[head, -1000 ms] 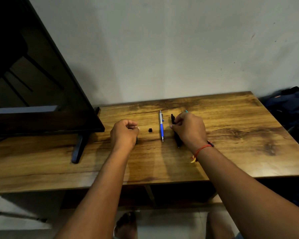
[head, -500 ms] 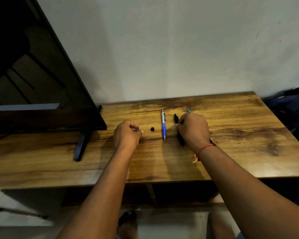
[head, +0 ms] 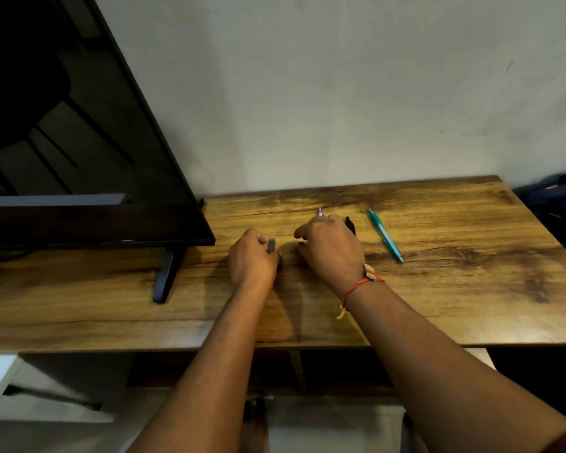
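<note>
1. The left hand [head: 252, 256] rests on the wooden table [head: 455, 289] in a loose fist. Its thumb and forefinger pinch a small grey piece [head: 271, 245], which stands up just above the knuckles.
2. The right hand [head: 330, 246] lies just beside the left one, palm down, with its fingers curled toward the table top and its thumb stretched toward the left hand. The back of the hand hides the fingertips, so whether it has hold of anything cannot be told.
3. A small dark bit [head: 300, 244] shows just under that thumb.
4. A silver-tipped pen [head: 320, 211] pokes out beyond the right hand, the rest of it covered.
5. A black pen [head: 350, 223] is half hidden beside the knuckles.
6. A teal pen [head: 384, 235] lies free on the table to the right, apart from the hand.
7. A red thread [head: 356, 286] circles the right wrist.
8. A television [head: 79, 158] stands at the table's left end.
</note>
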